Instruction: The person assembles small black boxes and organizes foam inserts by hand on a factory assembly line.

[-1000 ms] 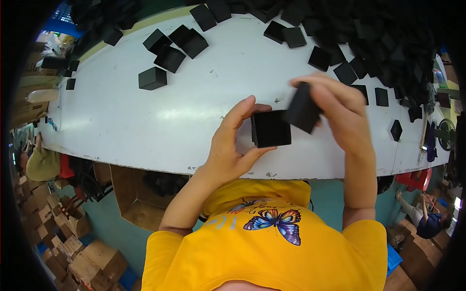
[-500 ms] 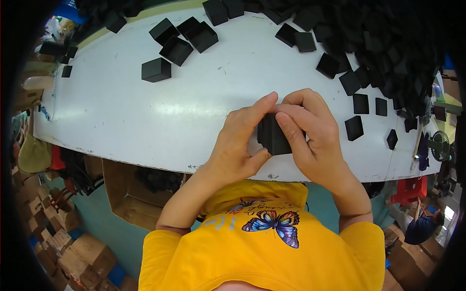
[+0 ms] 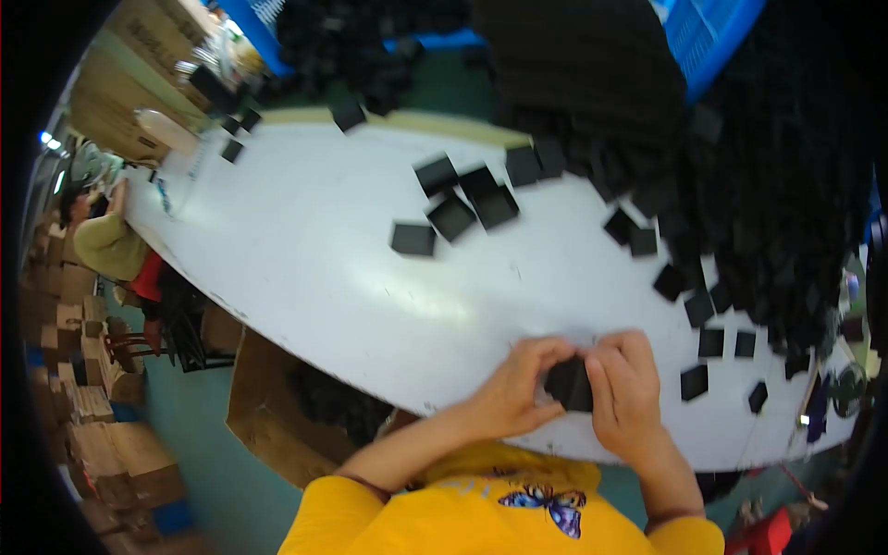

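A black box [image 3: 568,385] is held between my two hands just above the near edge of the white table [image 3: 305,240]. My left hand [image 3: 520,388] grips its left side, with the thumb at the bottom and the fingers at the top. On the other side, my right hand [image 3: 626,393] has its fingers curled and its thumb against the box. Several loose black boxes [image 3: 413,239] lie beyond my hands, some with their open side showing. More single boxes [image 3: 694,382] rest to the right of my right hand.
A large heap of black boxes [image 3: 768,231] covers the right and far right. Blue crates [image 3: 712,42] stand behind the table. Below its near edge is a cardboard box [image 3: 264,416] holding black pieces. Another person [image 3: 111,245] sits at the far left.
The camera view has turned and tilted up, so the table and my hands appear lower and the crates and the seated person show. Both hands still hold the black box.
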Demonstrator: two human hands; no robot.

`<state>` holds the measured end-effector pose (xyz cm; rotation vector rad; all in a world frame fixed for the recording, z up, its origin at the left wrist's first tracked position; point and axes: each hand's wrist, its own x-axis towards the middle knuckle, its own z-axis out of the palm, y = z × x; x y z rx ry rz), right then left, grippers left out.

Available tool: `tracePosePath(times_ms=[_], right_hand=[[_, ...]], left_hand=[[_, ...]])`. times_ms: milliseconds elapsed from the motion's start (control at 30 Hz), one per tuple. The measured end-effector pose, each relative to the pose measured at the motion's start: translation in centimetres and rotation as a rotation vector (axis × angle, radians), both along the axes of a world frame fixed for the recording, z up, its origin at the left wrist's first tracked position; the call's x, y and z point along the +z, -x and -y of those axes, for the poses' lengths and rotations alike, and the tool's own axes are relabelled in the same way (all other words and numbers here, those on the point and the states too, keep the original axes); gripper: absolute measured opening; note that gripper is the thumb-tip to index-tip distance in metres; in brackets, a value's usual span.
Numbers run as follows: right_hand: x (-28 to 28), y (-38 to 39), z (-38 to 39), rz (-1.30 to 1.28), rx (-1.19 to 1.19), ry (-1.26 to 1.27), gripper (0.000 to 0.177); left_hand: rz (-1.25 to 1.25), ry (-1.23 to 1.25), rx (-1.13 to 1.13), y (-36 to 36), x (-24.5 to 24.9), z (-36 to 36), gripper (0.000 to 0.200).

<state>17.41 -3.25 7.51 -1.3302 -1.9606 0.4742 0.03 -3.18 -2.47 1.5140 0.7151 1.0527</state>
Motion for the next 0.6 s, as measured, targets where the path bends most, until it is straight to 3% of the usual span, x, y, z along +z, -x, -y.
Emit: tracePosePath(times_ms=[33, 167, 600], right_hand=[[-0.5, -0.1, 0.1, -0.041, 0.004, -0.007, 0.009], [-0.6, 0.0, 0.4, -0.082, -0.025, -0.036, 0.008], [1.0, -0.4, -0.3, 0.057, 0.057, 0.090, 0.006]], left_hand=[[0.152, 0.149, -0.063, -0.1, -1.6, 0.0, 0.066], [-0.080, -0.131, -0.046, 0.1, -0.2, -1.1, 0.039], [-0.109, -0.178, -0.087, 0.6, 1.7, -1.6, 0.036]])
